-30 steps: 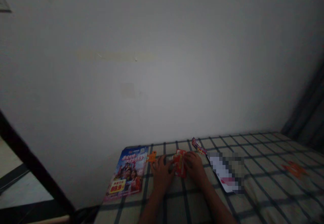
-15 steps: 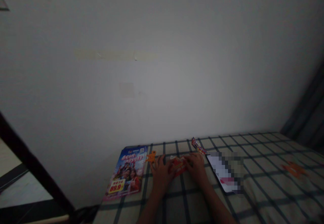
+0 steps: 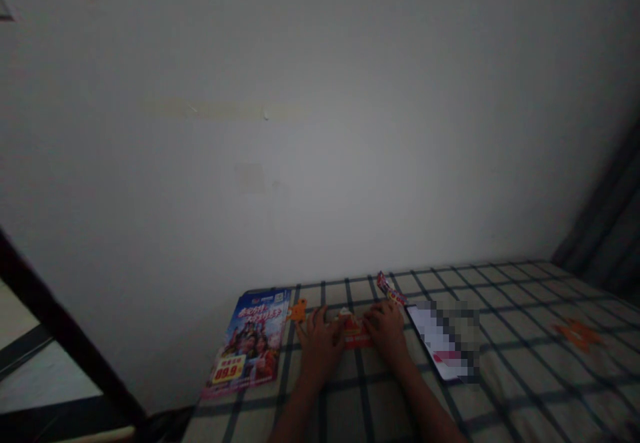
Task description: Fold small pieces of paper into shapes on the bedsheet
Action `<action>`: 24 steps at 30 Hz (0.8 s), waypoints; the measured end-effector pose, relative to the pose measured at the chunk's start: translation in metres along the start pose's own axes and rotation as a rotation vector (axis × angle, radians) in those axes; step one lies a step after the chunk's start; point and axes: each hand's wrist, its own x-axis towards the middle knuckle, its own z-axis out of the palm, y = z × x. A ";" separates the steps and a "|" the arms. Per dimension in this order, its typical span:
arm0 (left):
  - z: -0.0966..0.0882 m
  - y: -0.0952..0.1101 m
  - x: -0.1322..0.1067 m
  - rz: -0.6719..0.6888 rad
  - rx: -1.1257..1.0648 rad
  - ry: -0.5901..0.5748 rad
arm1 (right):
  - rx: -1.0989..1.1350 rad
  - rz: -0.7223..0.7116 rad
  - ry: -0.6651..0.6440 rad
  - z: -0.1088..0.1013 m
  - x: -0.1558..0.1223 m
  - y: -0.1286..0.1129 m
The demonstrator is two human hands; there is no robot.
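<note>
Between my hands lies a small red printed piece of paper (image 3: 356, 334), with a whitish peak at its far edge. My left hand (image 3: 321, 339) grips its left side with thumb and forefinger, the other fingers spread on the cloth. On the right side, my right hand (image 3: 386, 328) pinches it with bent fingers; the fingertips partly cover the paper. Just beyond my left fingers is an orange cut-out shape (image 3: 298, 310). A crumpled colourful wrapper strip (image 3: 391, 290) lies past my right hand.
A stack of glossy flyers (image 3: 253, 343) lies at the left. To the right is a phone or tablet (image 3: 440, 343) with a lit, partly blurred screen. Another orange shape (image 3: 579, 333) rests farther right on the checked cloth (image 3: 505, 309). The wall (image 3: 350, 163) stands behind.
The red paper has been turned straighter, its near edge now almost level. Both hands stay on it with slight finger shifts. The view has moved a little.
</note>
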 end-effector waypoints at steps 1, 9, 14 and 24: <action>0.000 0.000 0.000 0.008 -0.001 -0.010 | -0.003 0.002 -0.010 0.000 0.000 0.000; 0.001 -0.001 -0.001 0.020 0.013 -0.024 | -0.092 0.088 0.025 -0.007 -0.004 -0.011; -0.001 0.000 -0.001 0.018 0.003 -0.038 | -0.092 0.067 0.010 -0.013 -0.005 -0.015; -0.004 0.004 -0.003 0.001 0.036 -0.019 | -0.037 0.018 0.013 -0.009 -0.002 -0.009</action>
